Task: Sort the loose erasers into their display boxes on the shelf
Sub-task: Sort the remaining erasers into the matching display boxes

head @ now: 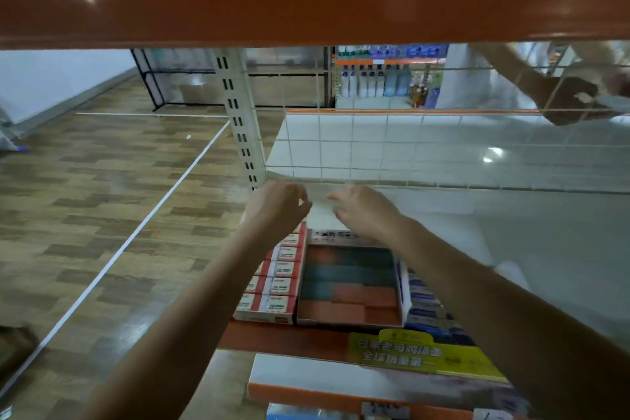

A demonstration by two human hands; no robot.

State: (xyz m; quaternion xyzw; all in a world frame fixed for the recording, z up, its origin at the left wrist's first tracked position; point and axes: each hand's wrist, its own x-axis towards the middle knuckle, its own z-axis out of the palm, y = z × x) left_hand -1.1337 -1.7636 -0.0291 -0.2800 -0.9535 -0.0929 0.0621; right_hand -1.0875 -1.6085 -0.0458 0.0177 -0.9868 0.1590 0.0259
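The left hand (276, 206) hovers with fingers loosely curled, holding nothing I can see. Below and nearer sit the red box (276, 278), then the middle box (347, 286) of orange and green erasers, lying crosswise. The right hand (366, 211) looks relaxed; blur hides any held eraser.

The red-and-white erasers (281, 283) in the box at the shelf's left end bear "2B". A yellow sign (419, 355) on the shelf's front edge carries Chinese characters, blurred; the middle box's back flap (335, 235) too.

Bare forearms (191, 300), no sleeves
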